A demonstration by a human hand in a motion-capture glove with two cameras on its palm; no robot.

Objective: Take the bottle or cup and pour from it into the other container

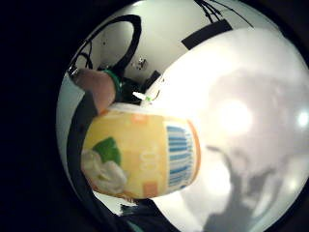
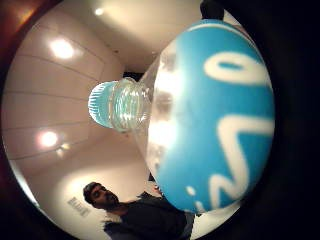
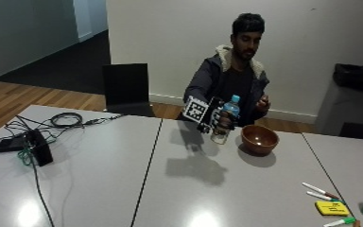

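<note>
The gloved right hand [image 3: 214, 119] has its fingers [image 3: 222, 121] wrapped round the clear plastic water bottle with a blue label and pale blue cap [image 3: 225, 118], holding it upright and lifted off the grey counter [image 3: 169, 179], just beside the round brown wooden bowl [image 3: 259, 139]; the thumb side palm view shows the cap [image 2: 102, 105] screwed on, so pouring looks some way off; the step in hand appears to be the lift and carry; next, I judge, the cap must come off, perhaps with the bare hand [image 3: 264, 102] raised nearby, then the bottle's neck brought over the bowl's rim and tipped gently.
</note>
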